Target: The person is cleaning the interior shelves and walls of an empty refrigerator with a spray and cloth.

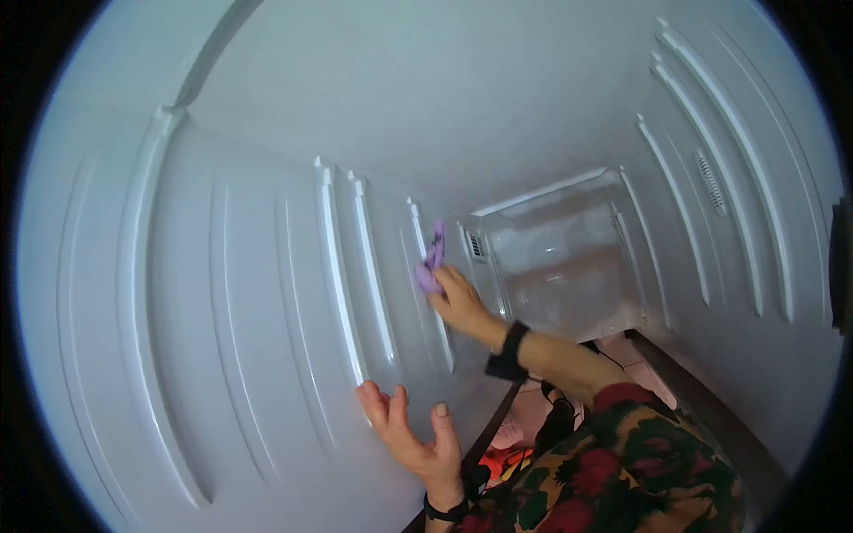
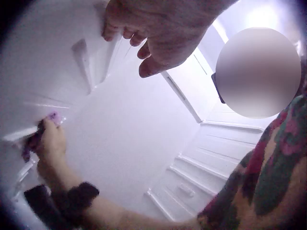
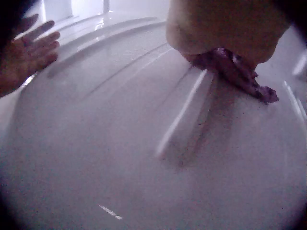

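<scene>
Inside a white refrigerator compartment, my right hand (image 1: 464,304) grips a crumpled purple cloth (image 1: 430,271) against the left side wall (image 1: 258,293), at one of its raised shelf rails (image 1: 430,258). In the right wrist view the cloth (image 3: 235,72) bunches under the hand, with a loose end trailing out over the white surface. My left hand (image 1: 413,440) is at the same wall nearer the front, its fingers spread and fingertips close to the lower end of a rail (image 1: 342,275). Nothing is in that hand.
More rails (image 1: 711,160) and an oval vent (image 1: 710,182) line the right wall. A small dark vent (image 1: 476,245) sits deep on the left, near the glossy end panel (image 1: 564,266). Below the compartment's dark edge (image 1: 702,391) lies a pink tiled floor with red and orange items (image 1: 505,464).
</scene>
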`<state>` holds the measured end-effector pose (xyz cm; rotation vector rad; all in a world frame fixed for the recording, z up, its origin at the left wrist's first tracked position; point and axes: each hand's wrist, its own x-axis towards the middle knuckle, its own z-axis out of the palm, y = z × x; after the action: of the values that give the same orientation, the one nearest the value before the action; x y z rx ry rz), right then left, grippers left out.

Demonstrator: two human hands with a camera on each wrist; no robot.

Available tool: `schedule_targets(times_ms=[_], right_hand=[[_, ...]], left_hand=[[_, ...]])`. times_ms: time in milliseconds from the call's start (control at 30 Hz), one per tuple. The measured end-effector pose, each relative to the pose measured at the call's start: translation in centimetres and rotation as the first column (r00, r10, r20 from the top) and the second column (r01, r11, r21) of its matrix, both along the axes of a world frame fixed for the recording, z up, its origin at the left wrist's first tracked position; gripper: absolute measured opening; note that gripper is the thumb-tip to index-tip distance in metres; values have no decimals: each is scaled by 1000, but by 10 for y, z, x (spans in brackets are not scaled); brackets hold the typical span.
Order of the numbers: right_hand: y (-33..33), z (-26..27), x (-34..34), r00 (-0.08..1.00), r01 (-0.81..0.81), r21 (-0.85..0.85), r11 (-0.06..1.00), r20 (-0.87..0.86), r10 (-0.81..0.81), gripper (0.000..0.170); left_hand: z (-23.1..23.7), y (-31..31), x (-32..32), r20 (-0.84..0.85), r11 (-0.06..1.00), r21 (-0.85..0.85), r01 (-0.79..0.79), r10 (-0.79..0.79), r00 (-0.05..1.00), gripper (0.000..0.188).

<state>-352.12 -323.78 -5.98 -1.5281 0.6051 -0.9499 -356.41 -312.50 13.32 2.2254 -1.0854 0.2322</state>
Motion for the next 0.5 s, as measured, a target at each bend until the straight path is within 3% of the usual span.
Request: schedule_targets(times_ms=[67, 133, 167, 267, 333, 367, 433, 500], right_hand=[[34, -10, -26, 1000, 9, -20, 1000, 29, -9, 29], [49, -11, -47, 983, -184, -63, 981, 5, 184, 31], [42, -2, -48, 982, -187, -53, 981, 9, 188, 31], [-10, 29, -24, 992, -106, 80, 991, 69, 101, 31], [-29, 61, 0, 907, -374, 331, 866, 325, 268, 35], [-13, 62, 5, 907, -374, 334, 865, 325, 266, 35], [47, 57, 5, 948, -129, 263, 956, 316, 41, 36], [107, 38, -19, 947, -110, 34, 993, 307, 95, 34]], left_hand=[[-2, 3, 1, -58, 997, -78, 10, -14, 998, 39], [-5, 8, -1, -122, 982, -187, 2, -25, 992, 41], [-4, 12, -5, -120, 984, -177, -1, -20, 993, 41], [-2, 24, -12, -180, 967, -253, -21, -26, 983, 38], [1, 32, -22, -206, 967, -252, -29, -24, 978, 34], [-1, 37, -24, -207, 968, -249, -29, -24, 978, 34], [-5, 46, -26, -192, 958, -287, 1, -58, 980, 32], [-8, 52, -25, -197, 958, -288, 0, -59, 979, 31]])
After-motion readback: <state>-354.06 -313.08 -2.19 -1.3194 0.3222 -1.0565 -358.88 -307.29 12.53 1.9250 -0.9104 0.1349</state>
